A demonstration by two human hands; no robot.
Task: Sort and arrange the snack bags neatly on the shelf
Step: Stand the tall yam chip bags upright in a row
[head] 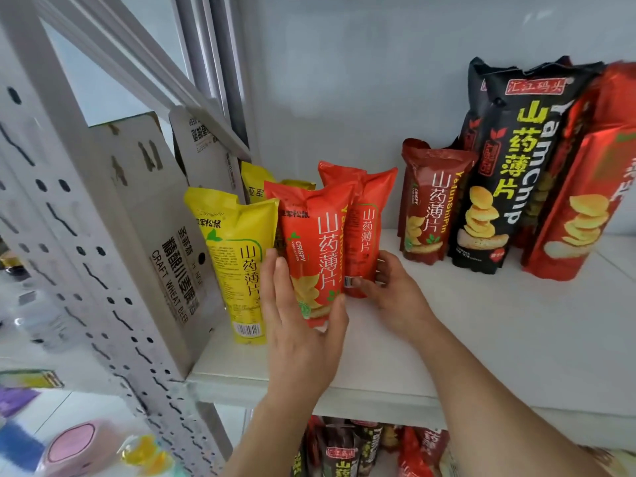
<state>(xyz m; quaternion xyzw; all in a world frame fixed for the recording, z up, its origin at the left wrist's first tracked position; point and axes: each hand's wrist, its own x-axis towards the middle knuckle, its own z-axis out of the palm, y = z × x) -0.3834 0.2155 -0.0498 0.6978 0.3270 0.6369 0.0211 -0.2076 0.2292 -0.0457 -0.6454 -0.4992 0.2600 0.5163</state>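
Observation:
On the white shelf (481, 332) a front orange-red snack bag (316, 232) stands upright, and my left hand (299, 325) grips its lower end, thumb on the right edge and fingers on the left. Behind it stands a second orange-red bag (366, 222); my right hand (392, 294) holds its bottom with curled fingers. A yellow bag (237, 256) stands just left of them, with another yellow bag (256, 182) behind. To the right stand a dark red bag (430, 204), a tall black bag (509, 160) and a large red bag (585, 187).
A cardboard beer carton (165, 235) leans against the perforated metal upright (69, 218) at the shelf's left end. More snack bags (364, 445) fill the shelf below. A pink round object (75, 449) lies at the lower left.

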